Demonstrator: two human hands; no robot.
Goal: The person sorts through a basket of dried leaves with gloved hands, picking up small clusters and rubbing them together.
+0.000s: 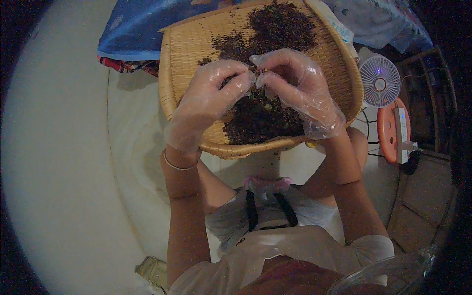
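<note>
Both of my hands wear thin clear plastic gloves and meet above a woven bamboo tray (179,59). My left hand (209,93) is closed in a pinch, thumb against fingers. Facing it, my right hand (302,86) pinches too, and the two sets of fingertips nearly touch. Some small dark bit seems to be between them, too small to name. Below the hands lies a near heap of dark, crumbly, dried plant-like bits (260,123). A second heap of the same dark bits (282,27) spreads across the far part of the tray.
The tray's near rim is above my knees. At the right, a small white fan (379,81) stands beside an orange stool (387,130) bearing a white power strip (402,135) with cables. Blue cloth (132,37) hangs at the far left. A greenish object (152,270) lies on the pale floor.
</note>
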